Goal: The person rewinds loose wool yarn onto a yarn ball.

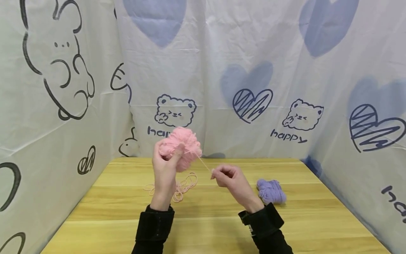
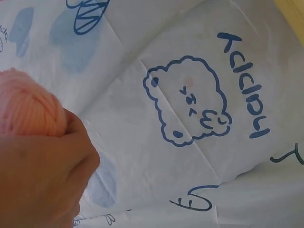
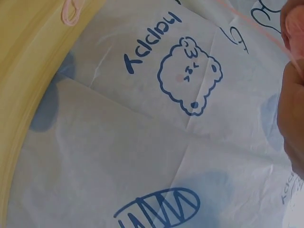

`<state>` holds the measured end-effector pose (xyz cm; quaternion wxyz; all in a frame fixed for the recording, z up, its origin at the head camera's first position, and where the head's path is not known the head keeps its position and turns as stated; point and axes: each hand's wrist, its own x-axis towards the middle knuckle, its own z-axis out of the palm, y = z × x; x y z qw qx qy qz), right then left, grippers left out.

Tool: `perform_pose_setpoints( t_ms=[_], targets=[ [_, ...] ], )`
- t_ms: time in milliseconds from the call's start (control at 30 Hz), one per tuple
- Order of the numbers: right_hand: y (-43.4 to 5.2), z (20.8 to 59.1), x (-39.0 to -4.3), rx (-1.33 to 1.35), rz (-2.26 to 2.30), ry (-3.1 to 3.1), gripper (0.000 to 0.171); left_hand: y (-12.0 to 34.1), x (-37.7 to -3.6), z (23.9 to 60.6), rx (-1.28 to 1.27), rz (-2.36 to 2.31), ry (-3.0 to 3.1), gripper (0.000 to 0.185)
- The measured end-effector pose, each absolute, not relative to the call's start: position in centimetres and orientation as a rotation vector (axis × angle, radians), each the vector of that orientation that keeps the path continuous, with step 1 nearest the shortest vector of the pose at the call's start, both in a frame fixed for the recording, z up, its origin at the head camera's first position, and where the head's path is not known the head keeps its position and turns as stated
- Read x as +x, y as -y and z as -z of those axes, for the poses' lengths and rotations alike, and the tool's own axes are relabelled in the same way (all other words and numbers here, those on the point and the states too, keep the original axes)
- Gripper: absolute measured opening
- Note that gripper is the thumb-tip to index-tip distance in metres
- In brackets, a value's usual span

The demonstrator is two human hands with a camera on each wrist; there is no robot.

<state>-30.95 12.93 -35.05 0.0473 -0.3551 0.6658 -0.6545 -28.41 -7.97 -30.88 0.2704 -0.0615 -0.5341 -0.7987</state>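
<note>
Left grip (image 1: 165, 174) clamped round pink yarn ball (image 1: 189, 141), right grip (image 1: 234, 180) together on its strand (image 1: 204, 163), "happy" lettering (image 1: 289, 136) on cloth (image 1: 219, 132) behind

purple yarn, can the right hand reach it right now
Probably yes: the right hand pinches the pink strand, but nothing visible blocks its way to the purple yarn on its right.

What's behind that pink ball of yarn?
In the head view: curtain, and table lower down; a bear shows above, a word's start at left. The pink yarn hides the word's end and part of the left hand.
</note>
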Motion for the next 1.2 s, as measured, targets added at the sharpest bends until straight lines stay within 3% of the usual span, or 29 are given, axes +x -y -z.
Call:
perform_pose_setpoints(
  t_ms=[400,667,800,1033,1200],
  targets=[
    [-14.3,34.2,-30.5,-1.168,1.852,-2.063,0.017,8.1,-28.2,30.9,-0.152,2.104,1.364,0.044],
    [-13.8,34.6,-30.9,-1.188,1.782,-2.034,0.023,7.8,-28.1,30.5,-0.243,2.309,1.346,0.029],
    [-13.6,35.1,-31.1,-1.194,1.749,-2.043,0.023,7.5,-27.8,30.7,-0.382,2.442,1.398,0.029],
    [-14.2,35.1,-31.2,-1.062,1.738,-2.079,0.008,7.4,-27.8,31.4,-0.808,2.514,1.698,0.050],
    [-14.6,34.6,-31.1,-0.953,1.774,-2.103,0.019,7.2,-28.0,31.8,-1.016,2.450,1.864,0.049]
  ],
)
